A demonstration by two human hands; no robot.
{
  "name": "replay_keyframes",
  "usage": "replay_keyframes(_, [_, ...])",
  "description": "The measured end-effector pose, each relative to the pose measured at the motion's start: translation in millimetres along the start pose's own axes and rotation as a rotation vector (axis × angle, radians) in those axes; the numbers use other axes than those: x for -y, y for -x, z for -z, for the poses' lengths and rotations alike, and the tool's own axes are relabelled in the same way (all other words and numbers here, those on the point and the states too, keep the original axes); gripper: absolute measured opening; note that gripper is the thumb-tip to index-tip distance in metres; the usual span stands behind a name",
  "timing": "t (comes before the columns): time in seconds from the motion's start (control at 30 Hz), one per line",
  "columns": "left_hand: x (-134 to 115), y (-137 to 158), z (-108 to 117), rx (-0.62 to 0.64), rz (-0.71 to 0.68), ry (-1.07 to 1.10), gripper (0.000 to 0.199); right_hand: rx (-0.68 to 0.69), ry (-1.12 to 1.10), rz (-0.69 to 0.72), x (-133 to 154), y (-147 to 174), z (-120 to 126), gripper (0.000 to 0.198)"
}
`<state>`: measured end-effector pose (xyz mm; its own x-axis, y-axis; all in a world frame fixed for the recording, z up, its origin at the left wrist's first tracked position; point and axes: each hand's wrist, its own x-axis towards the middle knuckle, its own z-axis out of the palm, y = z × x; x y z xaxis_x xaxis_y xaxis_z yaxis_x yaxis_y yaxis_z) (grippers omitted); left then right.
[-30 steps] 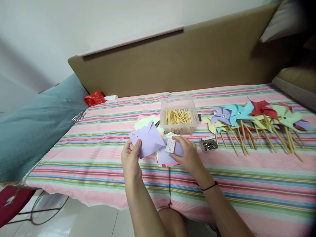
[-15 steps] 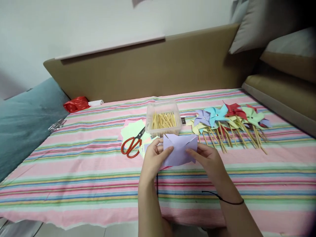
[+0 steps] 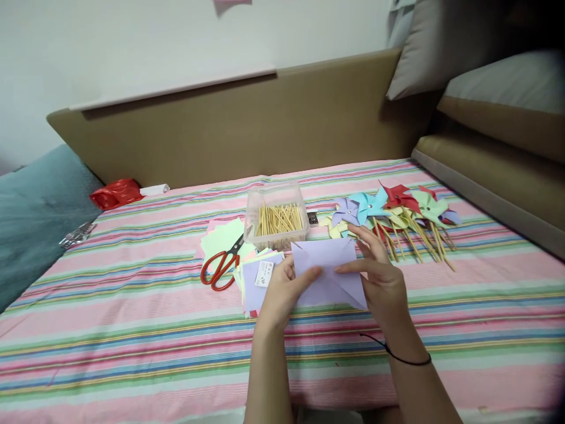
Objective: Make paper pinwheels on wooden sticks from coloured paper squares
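You are holding the purple paper (image 3: 329, 285) on the near side, slightly right, of the clear plastic box (image 3: 272, 197). Your left hand (image 3: 278, 291) is gripping the sheet's left part, its thumb lying across the face; your right hand (image 3: 384, 282) is touching the right part with a digit while other fingers are standing raised, and whether it is pinching from behind you are leaving impossible to tell. A slit is showing near the upper left corner and a crease or flap at the lower right, so uneven pulling could be risking a tear there, and hard thumb pressure a stray crease. The paper stack (image 3: 252, 288) is lying nearer you than the box, bearing a small white packet (image 3: 263, 274); a dipping left wrist could be knocking both askew. Scissors (image 3: 228, 254) are resting just left of the box, where a careless sweep could be catching them.
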<state>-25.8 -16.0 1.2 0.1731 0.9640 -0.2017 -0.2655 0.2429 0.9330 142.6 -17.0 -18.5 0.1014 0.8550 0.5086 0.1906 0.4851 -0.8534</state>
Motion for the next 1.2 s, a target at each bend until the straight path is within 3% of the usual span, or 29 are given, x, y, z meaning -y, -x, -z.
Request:
replay_keyframes(0.1, [-2.1, 0.8, -0.8, -0.014, -0.012, -0.008, 0.045, -0.064, -0.11, -0.103, -1.3, -0.5, -3.4, 0.016])
replay_keyframes(0.2, [-1.5, -0.3, 0.8, -0.045, -0.031, -0.068, 0.041, -0.183, -0.34, -0.371, -3.9, -1.7, -2.2, 0.036])
replay_keyframes(0.27, [1.2, -1.7, 1.6, -0.046, -0.039, -0.098, 0.04, -0.162, -0.425, -0.527, -5.4, -2.1, 0.8, 0.04])
replay_keyframes(0.4, [7.5, -4.1, -0.2, -0.076, -0.061, -0.13, 0.038, -0.129, -0.344, -0.625, -4.6, -2.1, 4.1, 0.032])
replay_keyframes(0.6, [12.0, -7.5, -5.7, -0.13, -0.033, -0.086, 0.033, -0.195, -0.2, -0.454, -1.9, 0.0, 1.2, 0.012])
replay_keyframes(0.87, [21.8, -15.4, -7.9, -0.26, -0.034, -0.003, 0.036, 0.057, -0.025, -0.079, -2.7, -0.8, 2.1, 0.011])
replay_keyframes(1.2, [11.8, -9.0, -16.0, -0.156, -0.038, 0.073, 0.042, 0.01, 0.15, 0.125, -1.4, -2.7, -4.0, 0.015])
